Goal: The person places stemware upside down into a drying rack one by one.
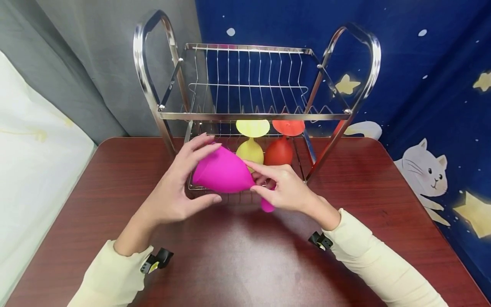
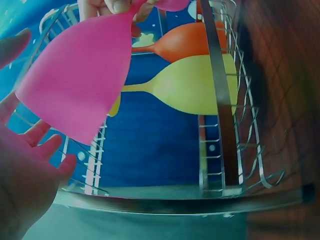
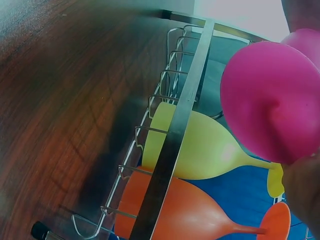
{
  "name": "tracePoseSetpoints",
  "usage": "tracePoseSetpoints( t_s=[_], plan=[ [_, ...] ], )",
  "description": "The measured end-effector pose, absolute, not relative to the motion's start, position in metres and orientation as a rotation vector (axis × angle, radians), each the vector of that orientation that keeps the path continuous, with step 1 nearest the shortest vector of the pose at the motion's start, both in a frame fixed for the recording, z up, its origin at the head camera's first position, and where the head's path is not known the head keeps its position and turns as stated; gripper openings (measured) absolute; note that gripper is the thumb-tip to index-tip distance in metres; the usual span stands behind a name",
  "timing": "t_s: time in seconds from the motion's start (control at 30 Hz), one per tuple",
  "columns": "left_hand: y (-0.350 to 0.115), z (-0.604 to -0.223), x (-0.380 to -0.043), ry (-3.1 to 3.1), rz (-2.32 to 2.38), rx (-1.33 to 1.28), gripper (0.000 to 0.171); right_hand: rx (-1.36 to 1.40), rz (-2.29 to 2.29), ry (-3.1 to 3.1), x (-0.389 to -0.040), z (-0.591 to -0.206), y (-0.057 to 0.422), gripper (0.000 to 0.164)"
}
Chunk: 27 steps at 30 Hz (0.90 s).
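A magenta wine goblet (image 1: 224, 170) is tipped on its side in front of the rack, its mouth toward my left hand. My right hand (image 1: 287, 187) pinches its stem between thumb and fingers, with the round foot (image 3: 272, 102) facing the right wrist view. Spread around the mouth end of the bowl (image 2: 82, 75), my left hand (image 1: 172, 187) has its fingertips at the upper rim and its thumb apart, below the bowl. A yellow goblet (image 1: 250, 153) and an orange-red goblet (image 1: 280, 152) stand upside down side by side on the rack's lower tier.
The two-tier metal dish rack (image 1: 253, 116) stands at the back of the dark red wooden table (image 1: 238, 264), with tall curved side handles. Its wire upper tier overhangs the goblets. Behind hang a grey curtain (image 1: 96, 55) and a blue one (image 1: 414, 85) with stars and a cat.
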<state>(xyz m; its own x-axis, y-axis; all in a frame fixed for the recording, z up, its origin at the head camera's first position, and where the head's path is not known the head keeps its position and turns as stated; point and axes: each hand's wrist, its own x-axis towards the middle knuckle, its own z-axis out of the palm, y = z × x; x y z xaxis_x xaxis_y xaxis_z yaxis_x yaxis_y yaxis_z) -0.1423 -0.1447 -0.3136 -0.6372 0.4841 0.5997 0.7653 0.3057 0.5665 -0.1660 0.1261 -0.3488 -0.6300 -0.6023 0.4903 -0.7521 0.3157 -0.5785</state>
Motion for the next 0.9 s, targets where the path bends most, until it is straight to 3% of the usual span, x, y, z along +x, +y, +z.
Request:
tracePoseSetpoints(
  t_s=[0.2,0.5,0.9],
  plan=[
    [-0.134,-0.311,-0.140,-2.218,-0.789,-1.171,0.078,1.278,1.145,-2.391,-0.166,-0.346,0.127,0.057],
    [-0.126,-0.308,-0.133,-2.238,-0.232,-1.188,0.077,1.311,1.024,-2.423,-0.166,-0.345,0.128,0.056],
    [-0.113,-0.311,-0.130,-2.261,0.069,-1.169,0.086,1.307,0.853,-2.431,-0.168,-0.345,0.127,0.051]
  ],
)
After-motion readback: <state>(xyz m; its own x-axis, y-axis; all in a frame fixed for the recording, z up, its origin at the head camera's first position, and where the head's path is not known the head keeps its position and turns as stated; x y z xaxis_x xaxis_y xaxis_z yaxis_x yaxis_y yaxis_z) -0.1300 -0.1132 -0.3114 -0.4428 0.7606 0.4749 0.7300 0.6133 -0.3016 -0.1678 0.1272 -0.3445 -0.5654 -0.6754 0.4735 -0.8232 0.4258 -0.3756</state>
